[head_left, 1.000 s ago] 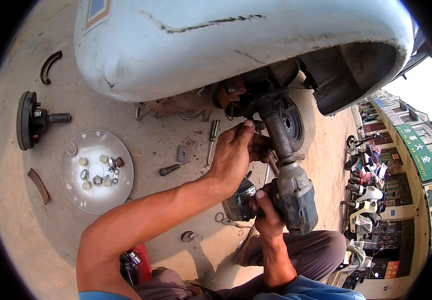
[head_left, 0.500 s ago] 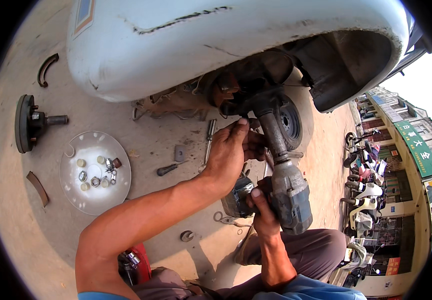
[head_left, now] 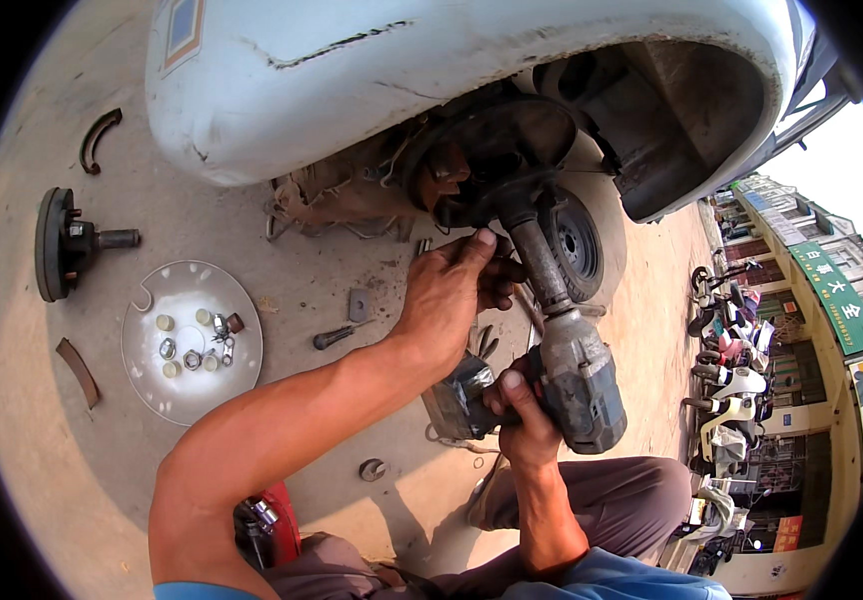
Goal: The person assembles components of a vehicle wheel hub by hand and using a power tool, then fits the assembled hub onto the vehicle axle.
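Note:
My right hand point(head_left: 530, 415) is wrapped round the grip of a grey cordless impact wrench point(head_left: 580, 385), its battery block pointing left. A long worn socket point(head_left: 540, 255) on the wrench's nose reaches up to the dark hub assembly point(head_left: 507, 150) under the vehicle's pale blue body point(head_left: 352, 95). Beside that socket, just below the hub, is my left hand point(head_left: 452, 290). Its thumb points up and its fingers are curled; whatever they pinch is hidden. Contact between the socket's far end and a fastener cannot be made out in the dark.
A round metal cover point(head_left: 192, 385) holding nuts and caps lies left, near a brake drum with shaft point(head_left: 67, 245) and curved brake shoes point(head_left: 77, 372). A screwdriver point(head_left: 337, 337) rests on the ground. A wheel point(head_left: 577, 245) is behind the socket; parked scooters point(head_left: 737, 380) line the right.
The wrench and socket have shifted slightly up and left, with the battery end swinging left. My left hand has moved a little left, still beside the socket.

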`<state>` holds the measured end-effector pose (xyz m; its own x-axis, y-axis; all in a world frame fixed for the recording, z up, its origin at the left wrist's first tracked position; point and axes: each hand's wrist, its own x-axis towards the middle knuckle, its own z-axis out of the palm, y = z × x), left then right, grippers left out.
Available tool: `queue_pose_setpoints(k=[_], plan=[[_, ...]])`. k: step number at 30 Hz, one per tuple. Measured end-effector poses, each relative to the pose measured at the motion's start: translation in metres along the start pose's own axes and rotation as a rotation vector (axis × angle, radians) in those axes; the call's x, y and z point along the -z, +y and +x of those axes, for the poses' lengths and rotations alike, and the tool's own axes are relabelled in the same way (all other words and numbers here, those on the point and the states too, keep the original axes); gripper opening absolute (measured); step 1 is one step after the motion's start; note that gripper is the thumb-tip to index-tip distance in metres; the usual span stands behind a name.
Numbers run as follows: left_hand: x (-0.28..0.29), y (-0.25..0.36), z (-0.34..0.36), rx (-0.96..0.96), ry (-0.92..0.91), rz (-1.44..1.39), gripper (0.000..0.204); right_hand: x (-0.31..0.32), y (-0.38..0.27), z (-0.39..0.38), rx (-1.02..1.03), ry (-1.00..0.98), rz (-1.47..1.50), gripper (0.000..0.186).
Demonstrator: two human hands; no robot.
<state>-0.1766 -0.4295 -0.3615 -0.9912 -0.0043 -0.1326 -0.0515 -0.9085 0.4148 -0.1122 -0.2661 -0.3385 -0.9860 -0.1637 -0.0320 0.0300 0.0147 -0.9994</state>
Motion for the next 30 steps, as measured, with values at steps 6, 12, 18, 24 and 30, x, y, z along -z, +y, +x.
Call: queue_pose_setpoints(k=[6, 12, 18, 24, 30], plan=[[-0.004, 0.001, -0.003, -0.012, 0.006, -0.029, 0.037, 0.002, -0.003, 0.000, -0.005, 0.054, -0.165, 0.017], [-0.006, -0.001, -0.006, -0.034, -0.005, -0.050, 0.043, -0.007, -0.006, -0.001, -0.012, 0.063, -0.094, 0.018], [-0.007, 0.000, -0.007, -0.027, -0.004, -0.066, 0.045, -0.003, -0.003, 0.000, -0.029, 0.050, -0.069, 0.021], [-0.007, 0.001, -0.007, -0.031, -0.003, -0.061, 0.043, -0.006, -0.005, 0.000, -0.024, 0.052, -0.095, 0.020], [-0.009, -0.001, -0.006, -0.042, 0.009, -0.067, 0.042, -0.002, -0.002, 0.000, -0.008, 0.028, -0.069, 0.018]])
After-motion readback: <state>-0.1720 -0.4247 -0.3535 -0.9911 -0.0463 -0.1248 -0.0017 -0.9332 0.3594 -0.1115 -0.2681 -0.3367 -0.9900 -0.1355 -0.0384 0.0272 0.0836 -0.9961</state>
